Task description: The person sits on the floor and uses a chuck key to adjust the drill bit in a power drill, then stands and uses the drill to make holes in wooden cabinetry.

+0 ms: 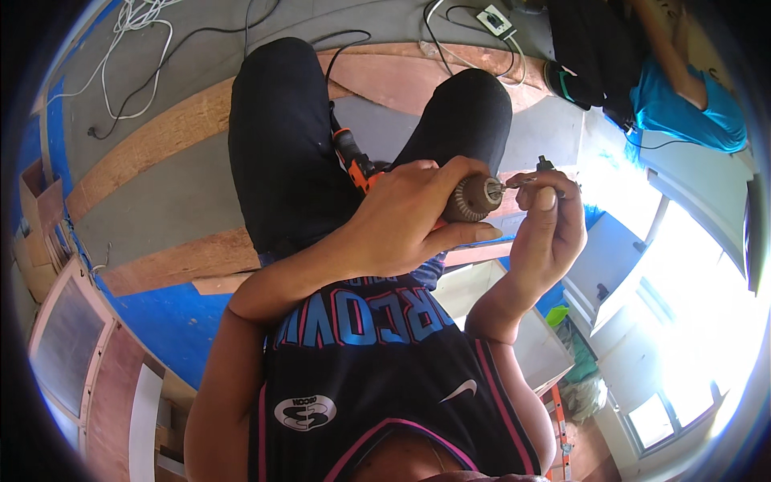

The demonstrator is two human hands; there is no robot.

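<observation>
An orange and black corded power drill [359,165] rests between my thighs, its body partly hidden behind my left hand. My left hand [405,213] is wrapped round the drill near its ridged metal chuck [475,198], whose jaws point right. At the mouth of the chuck, my right hand [550,221] pinches a thin metal drill bit [520,184] between thumb and fingers. How far the bit sits inside the jaws cannot be made out. Just behind the right fingertips shows a small dark piece [545,164], mostly hidden, its kind unclear.
Long wooden strips [161,157] cross the grey floor around my legs. A black cable [345,34], white cables [140,20] and an outlet box [495,22] lie ahead. Another person in a blue shirt [683,104] is at the far right. An orange ladder [560,426] stands behind at right.
</observation>
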